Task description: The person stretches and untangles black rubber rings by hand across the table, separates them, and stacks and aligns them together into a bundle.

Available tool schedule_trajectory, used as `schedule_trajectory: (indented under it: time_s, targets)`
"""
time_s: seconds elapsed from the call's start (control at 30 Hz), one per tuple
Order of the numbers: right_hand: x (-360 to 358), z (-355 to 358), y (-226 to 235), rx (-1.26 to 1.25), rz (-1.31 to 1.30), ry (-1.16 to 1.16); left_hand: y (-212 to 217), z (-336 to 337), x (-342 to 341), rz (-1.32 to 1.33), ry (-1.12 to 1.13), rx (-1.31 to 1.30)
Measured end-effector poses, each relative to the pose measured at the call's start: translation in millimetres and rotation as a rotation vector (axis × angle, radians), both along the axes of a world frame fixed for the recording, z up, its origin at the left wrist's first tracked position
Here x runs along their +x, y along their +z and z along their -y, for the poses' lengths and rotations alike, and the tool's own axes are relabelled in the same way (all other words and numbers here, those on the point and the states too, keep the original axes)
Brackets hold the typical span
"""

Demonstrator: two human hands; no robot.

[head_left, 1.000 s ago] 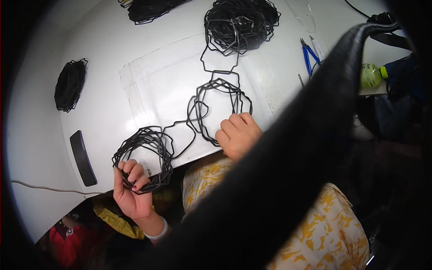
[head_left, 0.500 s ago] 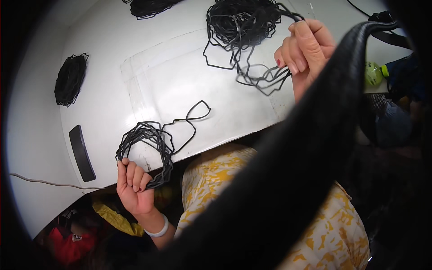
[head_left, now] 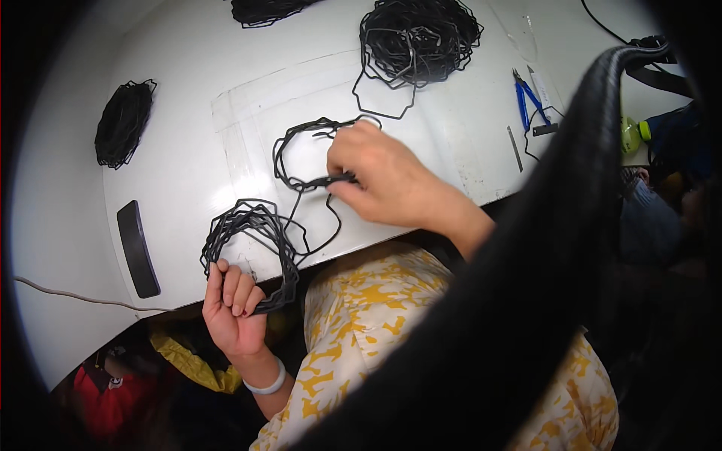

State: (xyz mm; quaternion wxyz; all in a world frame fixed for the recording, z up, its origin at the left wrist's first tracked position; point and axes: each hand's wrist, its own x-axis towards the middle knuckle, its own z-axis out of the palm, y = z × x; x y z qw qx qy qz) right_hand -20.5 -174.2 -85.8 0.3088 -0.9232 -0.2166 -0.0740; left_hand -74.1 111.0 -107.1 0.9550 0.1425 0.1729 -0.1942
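Note:
At the white table's (head_left: 188, 135) near edge my left hand (head_left: 233, 308) grips a stacked bundle of black wavy rings (head_left: 252, 240), palm up, fingers curled over its lower rim. My right hand (head_left: 380, 177) pinches a loose black ring strand (head_left: 301, 154) on the clear plastic sheet in the middle. A thin strand trails from there down to the bundle. A big tangled heap of the same black rings (head_left: 417, 37) lies at the far side.
A small pile of black rings (head_left: 122, 122) lies at the left and another (head_left: 263, 9) at the top edge. A flat black bar (head_left: 138, 248) sits near the front left. Blue pliers (head_left: 526, 98) lie at the right. A thick black strap (head_left: 556, 225) crosses the right side.
My right hand came down from the far heap to the table's middle, bringing a ring strand with it. The left hand still holds the bundle at the edge.

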Motion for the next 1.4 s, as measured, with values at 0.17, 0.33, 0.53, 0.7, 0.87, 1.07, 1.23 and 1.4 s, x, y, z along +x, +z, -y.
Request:
schedule_trajectory:
  time_s: [0.17, 0.33, 0.53, 0.7, 0.87, 1.07, 1.23, 1.4]
  targets:
    - [18, 50, 49, 0.673, -0.289, -0.250, 2, 7, 6, 0.023, -0.028, -0.002]
    - [23, 31, 54, 0.823, -0.120, -0.241, 18, 15, 1, 0.101, -0.106, -0.070]
    - [-28, -18, 51, 0.409, -0.103, 0.129, 29, 72, 14, 0.201, -0.182, -0.056]
    - [-44, -3, 25, 0.425, -0.089, 0.175, 21, 65, 30, 0.168, -0.215, 0.050]
    - [-38, 16, 20, 0.839, -0.437, -0.066, 42, 57, 32, 0.195, -0.285, 0.102]
    - [-48, 12, -8, 0.343, -0.108, 0.164, 58, 62, 41, 0.228, -0.241, 0.130]
    - [-75, 4, -31, 0.024, -0.006, 0.083, 46, 39, 49, 0.277, -0.169, 0.020]
    - [-70, 4, -18, 0.593, -0.140, -0.144, 64, 35, 18, 0.346, -0.295, 0.100]
